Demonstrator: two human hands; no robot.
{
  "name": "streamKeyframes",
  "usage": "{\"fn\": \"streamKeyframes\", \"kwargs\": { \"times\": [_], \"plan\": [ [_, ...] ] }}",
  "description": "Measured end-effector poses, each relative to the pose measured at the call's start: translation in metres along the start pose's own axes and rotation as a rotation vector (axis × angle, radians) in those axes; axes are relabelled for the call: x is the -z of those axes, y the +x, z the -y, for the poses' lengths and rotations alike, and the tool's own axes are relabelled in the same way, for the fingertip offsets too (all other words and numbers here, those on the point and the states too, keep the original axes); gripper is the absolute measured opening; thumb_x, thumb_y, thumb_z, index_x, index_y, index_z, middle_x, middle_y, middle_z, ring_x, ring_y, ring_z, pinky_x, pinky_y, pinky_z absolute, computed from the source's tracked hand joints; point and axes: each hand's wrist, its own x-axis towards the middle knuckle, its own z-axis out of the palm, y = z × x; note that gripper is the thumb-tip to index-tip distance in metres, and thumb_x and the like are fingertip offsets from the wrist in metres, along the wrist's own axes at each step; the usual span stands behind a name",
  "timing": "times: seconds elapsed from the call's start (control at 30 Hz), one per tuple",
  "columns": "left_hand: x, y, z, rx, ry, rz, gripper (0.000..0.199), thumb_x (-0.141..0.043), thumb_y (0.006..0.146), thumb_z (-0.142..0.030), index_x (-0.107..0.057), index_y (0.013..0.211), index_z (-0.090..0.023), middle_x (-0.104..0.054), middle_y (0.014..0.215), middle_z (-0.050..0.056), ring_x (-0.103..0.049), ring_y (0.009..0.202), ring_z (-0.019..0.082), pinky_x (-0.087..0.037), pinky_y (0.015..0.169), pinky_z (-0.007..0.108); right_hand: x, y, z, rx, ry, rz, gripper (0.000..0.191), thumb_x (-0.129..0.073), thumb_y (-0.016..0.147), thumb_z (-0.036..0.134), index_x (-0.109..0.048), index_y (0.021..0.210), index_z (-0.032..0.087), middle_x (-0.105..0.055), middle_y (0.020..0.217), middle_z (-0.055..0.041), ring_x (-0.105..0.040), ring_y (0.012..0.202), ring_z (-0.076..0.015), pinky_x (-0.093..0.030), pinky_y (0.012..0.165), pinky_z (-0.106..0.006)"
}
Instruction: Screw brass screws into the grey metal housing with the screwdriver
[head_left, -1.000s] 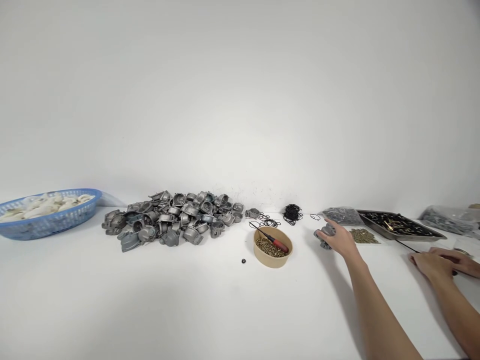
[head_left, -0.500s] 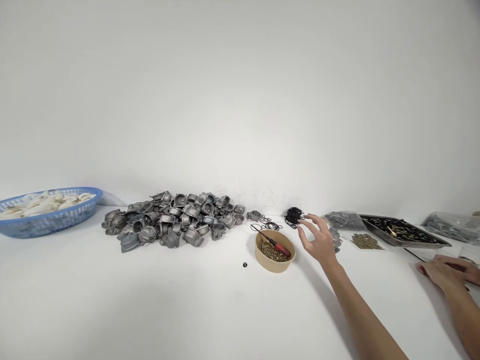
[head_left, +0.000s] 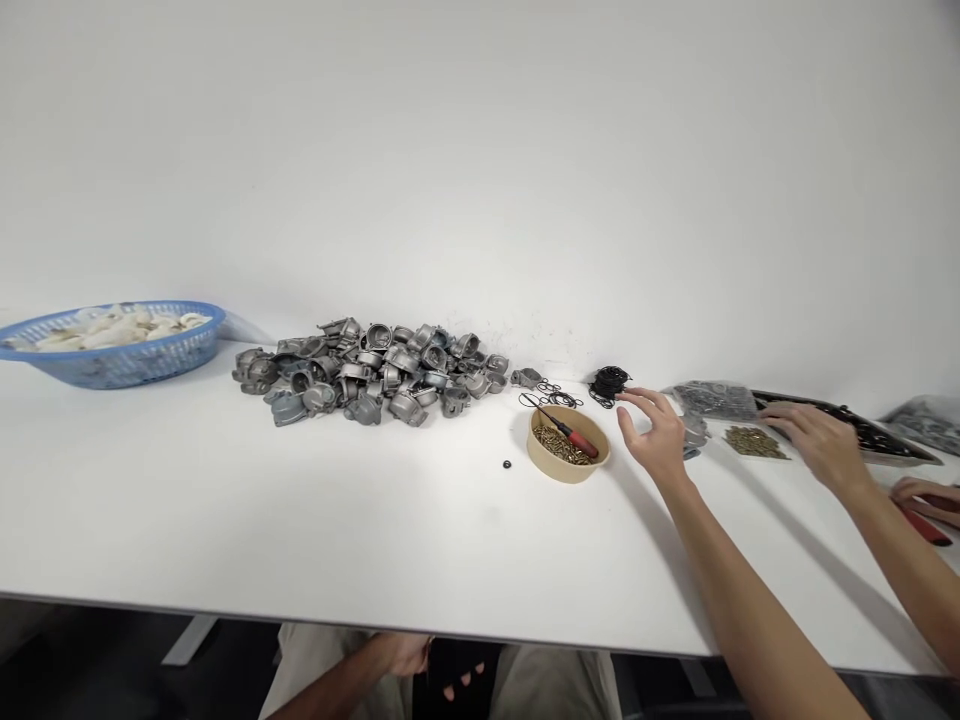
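My right hand point(head_left: 651, 430) reaches over the table from the right, thumb and fingers apart with nothing between them. Its fingertips are beside a pile of black rings point(head_left: 609, 382). Left of the hand, a tan bowl point(head_left: 566, 472) holds small brass-coloured screws and a red-handled screwdriver point(head_left: 579, 440). Loose black rings point(head_left: 559, 396) lie behind the bowl, and a small black ring point(head_left: 507, 464) lies to its left. Low in the view, my left hand point(head_left: 409, 655) is over my lap beyond the table edge, closed around something dark that I cannot make out.
Grey metal housings point(head_left: 375, 375) are heaped behind centre. At left stands a blue basket point(head_left: 127, 362) of pale pieces. On the right are a bagged grey batch point(head_left: 716, 400), brass-coloured parts point(head_left: 754, 442), a dark tray point(head_left: 892, 455) and another person's hands point(head_left: 821, 450), one near a red handle point(head_left: 926, 525).
The view has tilted down, bringing the table edge, my lap and my left hand into sight. My right hand stays near the black rings. One of the other person's hands has moved toward the tray.
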Motion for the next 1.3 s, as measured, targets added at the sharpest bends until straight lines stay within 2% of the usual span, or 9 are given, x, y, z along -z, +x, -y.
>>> {"fn": "streamKeyframes", "kwargs": {
  "times": [0.07,0.1,0.17,0.27,0.4,0.57,0.83,1.13,1.3],
  "plan": [
    [0.034,0.027,-0.004,0.012,-0.049,0.001,0.052,-0.036,0.101,-0.057,-0.071,0.107,-0.019,-0.070,0.108,0.009,-0.067,0.093,0.025,-0.056,0.078,0.038,0.000,0.000,0.000,-0.005,0.011,0.012,0.018,-0.061,0.087,0.029,-0.073,0.100,0.024,-0.070,0.109,-0.0100,-0.068,0.102,-0.0285,-0.055,0.093,-0.046],
    [0.045,0.036,-0.003,0.021,-0.068,0.011,0.055,-0.038,0.097,-0.060,-0.073,0.101,-0.017,-0.071,0.102,0.010,-0.067,0.091,0.026,-0.055,0.076,0.038,0.000,0.000,0.000,-0.006,0.017,0.016,0.018,-0.061,0.087,0.029,-0.073,0.099,0.024,-0.071,0.108,-0.0098,-0.068,0.102,-0.0285,-0.055,0.093,-0.046],
    [0.055,0.044,0.005,0.035,-0.098,0.027,0.058,-0.043,0.091,-0.065,-0.075,0.092,-0.016,-0.072,0.096,0.010,-0.066,0.090,0.027,-0.055,0.076,0.039,0.000,-0.001,0.000,-0.007,0.029,0.027,0.018,-0.061,0.087,0.029,-0.074,0.099,0.024,-0.071,0.107,-0.0096,-0.068,0.103,-0.0282,-0.055,0.093,-0.046],
    [0.053,0.042,0.019,0.056,-0.139,0.037,0.060,-0.048,0.085,-0.069,-0.075,0.089,-0.015,-0.071,0.095,0.011,-0.065,0.091,0.027,-0.054,0.079,0.040,-0.001,-0.003,-0.002,-0.014,0.047,0.049,0.019,-0.061,0.087,0.028,-0.074,0.101,0.023,-0.070,0.109,-0.0097,-0.067,0.103,-0.0277,-0.057,0.089,-0.044],
    [0.050,0.042,0.027,0.098,-0.175,0.038,0.060,-0.047,0.087,-0.068,-0.073,0.095,-0.014,-0.070,0.094,0.010,-0.064,0.096,0.027,-0.053,0.081,0.040,-0.003,-0.005,-0.004,-0.034,0.062,0.071,0.020,-0.063,0.086,0.027,-0.074,0.103,0.022,-0.068,0.112,-0.0103,-0.066,0.105,-0.0280,-0.059,0.085,-0.043],
    [0.052,0.044,0.023,0.117,-0.173,0.033,0.056,-0.046,0.091,-0.060,-0.073,0.094,-0.012,-0.070,0.094,0.012,-0.063,0.096,0.028,-0.052,0.080,0.040,-0.004,-0.005,-0.005,-0.044,0.078,0.096,0.021,-0.065,0.085,0.027,-0.075,0.103,0.024,-0.065,0.115,-0.0102,-0.064,0.109,-0.0284,-0.060,0.083,-0.042],
    [0.050,0.037,0.017,0.102,-0.151,-0.026,0.059,-0.039,0.095,-0.060,-0.072,0.095,-0.011,-0.068,0.084,0.009,-0.062,0.087,0.025,-0.050,0.075,0.037,-0.002,-0.005,-0.002,-0.049,0.104,0.125,0.022,-0.065,0.084,0.027,-0.075,0.103,0.023,-0.064,0.117,-0.0110,-0.065,0.105,-0.0284,-0.062,0.083,-0.043],
    [0.052,0.033,0.011,0.067,-0.123,-0.039,0.055,-0.046,0.090,-0.059,-0.071,0.098,-0.011,-0.068,0.085,0.010,-0.061,0.090,0.027,-0.050,0.077,0.039,-0.003,-0.004,-0.001,-0.056,0.116,0.141,0.022,-0.065,0.083,0.028,-0.076,0.101,0.024,-0.063,0.116,-0.0111,-0.065,0.107,-0.0289,-0.062,0.081,-0.042],
    [0.051,0.034,0.012,0.073,-0.067,-0.063,0.050,-0.050,0.088,-0.060,-0.071,0.098,-0.015,-0.068,0.085,0.007,-0.061,0.087,0.024,-0.051,0.075,0.037,-0.003,-0.005,-0.001,-0.060,0.114,0.154,0.021,-0.065,0.083,0.028,-0.075,0.101,0.024,-0.062,0.118,-0.0111,-0.065,0.108,-0.0293,-0.062,0.081,-0.042]
  ]
}}
